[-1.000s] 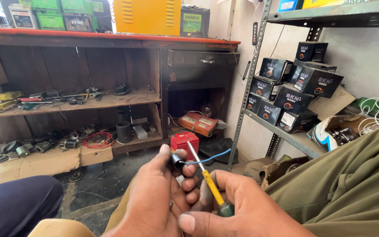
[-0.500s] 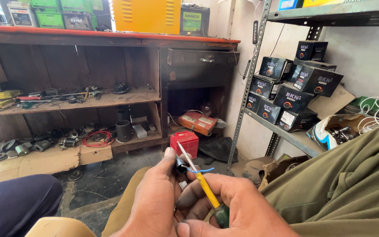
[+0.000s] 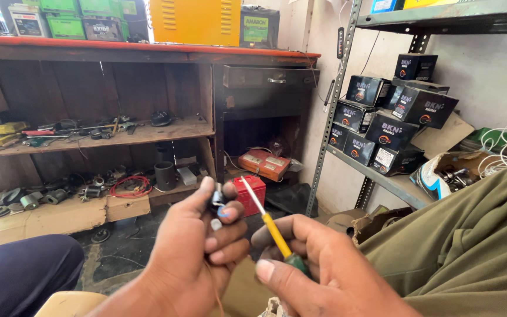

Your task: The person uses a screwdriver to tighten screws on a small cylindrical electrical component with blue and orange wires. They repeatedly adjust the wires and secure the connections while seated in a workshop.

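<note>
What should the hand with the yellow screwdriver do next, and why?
Probably bring the screwdriver tip down onto the small dark part. The right hand holds it angled toward that part, which the left hand pinches, but the tip looks just short of it.

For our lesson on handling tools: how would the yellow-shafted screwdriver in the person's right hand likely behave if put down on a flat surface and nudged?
The screwdriver looks stiff: its thin shaft runs straight. Its rounded shape suggests it would roll. It seems light, since the right hand holds it loosely.
</note>
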Tool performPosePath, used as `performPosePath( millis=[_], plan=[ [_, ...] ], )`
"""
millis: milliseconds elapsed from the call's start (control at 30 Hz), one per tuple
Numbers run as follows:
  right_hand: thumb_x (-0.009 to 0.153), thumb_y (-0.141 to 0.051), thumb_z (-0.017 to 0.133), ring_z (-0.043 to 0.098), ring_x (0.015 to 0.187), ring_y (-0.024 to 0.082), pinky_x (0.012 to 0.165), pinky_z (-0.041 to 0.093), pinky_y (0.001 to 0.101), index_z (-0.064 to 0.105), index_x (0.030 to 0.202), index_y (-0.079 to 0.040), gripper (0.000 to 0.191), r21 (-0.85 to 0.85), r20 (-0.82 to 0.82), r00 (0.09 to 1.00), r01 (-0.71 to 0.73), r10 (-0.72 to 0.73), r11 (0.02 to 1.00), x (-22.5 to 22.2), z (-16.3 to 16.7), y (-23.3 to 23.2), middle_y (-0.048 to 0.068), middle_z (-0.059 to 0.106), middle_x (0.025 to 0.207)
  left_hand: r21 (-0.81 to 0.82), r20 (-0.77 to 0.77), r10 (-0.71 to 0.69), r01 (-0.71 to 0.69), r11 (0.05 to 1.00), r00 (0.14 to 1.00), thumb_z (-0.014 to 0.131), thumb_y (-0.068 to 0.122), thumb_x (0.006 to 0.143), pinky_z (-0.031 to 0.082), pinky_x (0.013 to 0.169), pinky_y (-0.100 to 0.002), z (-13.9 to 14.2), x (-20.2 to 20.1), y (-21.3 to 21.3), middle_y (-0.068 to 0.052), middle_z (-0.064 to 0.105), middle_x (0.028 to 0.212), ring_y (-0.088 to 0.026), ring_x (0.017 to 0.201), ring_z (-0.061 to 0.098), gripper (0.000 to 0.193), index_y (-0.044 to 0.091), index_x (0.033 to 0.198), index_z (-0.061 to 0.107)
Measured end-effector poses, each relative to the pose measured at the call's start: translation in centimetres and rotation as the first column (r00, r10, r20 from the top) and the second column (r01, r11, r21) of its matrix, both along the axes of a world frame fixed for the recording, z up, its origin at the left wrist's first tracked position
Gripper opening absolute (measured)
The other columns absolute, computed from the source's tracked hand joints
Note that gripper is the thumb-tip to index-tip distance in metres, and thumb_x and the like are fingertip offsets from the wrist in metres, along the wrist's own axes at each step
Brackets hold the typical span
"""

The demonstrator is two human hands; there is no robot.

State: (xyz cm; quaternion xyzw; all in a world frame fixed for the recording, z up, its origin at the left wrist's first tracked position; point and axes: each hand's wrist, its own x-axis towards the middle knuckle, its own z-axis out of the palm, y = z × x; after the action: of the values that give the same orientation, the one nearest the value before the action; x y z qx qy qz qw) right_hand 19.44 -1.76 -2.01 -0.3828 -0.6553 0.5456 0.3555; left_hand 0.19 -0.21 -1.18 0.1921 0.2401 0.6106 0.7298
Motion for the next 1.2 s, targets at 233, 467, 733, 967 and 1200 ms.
performPosePath(
  millis=[233,467,733,967,1200],
  plan=[
    [0.093,-0.026,0.071,0.07,0.066,0.014,0.059,0.057,0.0301,0.063,0.148,-0.021,0.056,0.559,0.333,0.909,0.022,-0.249,0.829,1.2,1.5,-0.6,0.009,0.075,0.079,0.102,-0.01,-0.02,0.021,0.995,1.0,0.043,0.043,0.103,0.022,0.035,-0.021,0.6,-1.0,0.1,0.004,0.043,0.06,-0.004,0.039,0.028,0.034,0.014,0.089,0.053],
    [0.096,-0.034,0.074,0.079,0.082,0.019,0.071,0.059,0.0325,0.065,0.15,-0.022,0.056,0.74,0.4,0.854,-0.086,-0.333,0.668,1.5,1.7,-1.0,0.012,0.082,0.088,0.139,-0.041,-0.015,0.02,0.99,0.999,0.044,0.044,0.102,0.021,0.033,-0.021,0.7,-1.2,0.2,0.004,0.041,0.056,-0.005,0.039,0.027,0.035,0.014,0.087,0.054],
    [0.096,-0.029,0.072,0.081,0.095,0.025,0.078,0.059,0.0338,0.069,0.135,-0.011,0.043,0.847,0.295,0.913,-0.114,-0.281,0.519,1.6,1.4,-0.8,0.014,0.079,0.106,0.085,-0.079,0.022,-0.015,0.996,0.997,0.044,0.046,0.103,0.02,0.034,-0.022,1.4,-0.7,-0.4,0.004,0.038,0.056,-0.006,0.041,0.026,0.039,0.012,0.085,0.051],
    [0.094,-0.031,0.074,0.079,0.089,0.028,0.074,0.059,0.036,0.067,0.141,-0.016,0.05,0.854,0.339,0.875,-0.134,-0.345,0.502,1.9,1.1,-0.4,0.012,0.079,0.101,0.065,-0.217,0.128,-0.117,0.991,0.968,0.046,0.05,0.105,0.018,0.036,-0.022,1.8,0.1,-1.0,0.003,0.035,0.055,-0.007,0.042,0.023,0.042,0.011,0.09,0.054],
    [0.095,-0.032,0.071,0.079,0.082,0.027,0.068,0.059,0.0403,0.06,0.147,-0.032,0.053,0.786,0.48,0.782,-0.183,-0.397,0.591,1.9,1.3,-0.4,0.006,0.081,0.093,0.145,-0.334,0.235,-0.196,0.97,0.913,0.044,0.05,0.104,0.019,0.036,-0.025,1.5,0.4,-0.6,0.001,0.033,0.051,-0.009,0.039,0.023,0.044,0.01,0.091,0.056]
  ],
)
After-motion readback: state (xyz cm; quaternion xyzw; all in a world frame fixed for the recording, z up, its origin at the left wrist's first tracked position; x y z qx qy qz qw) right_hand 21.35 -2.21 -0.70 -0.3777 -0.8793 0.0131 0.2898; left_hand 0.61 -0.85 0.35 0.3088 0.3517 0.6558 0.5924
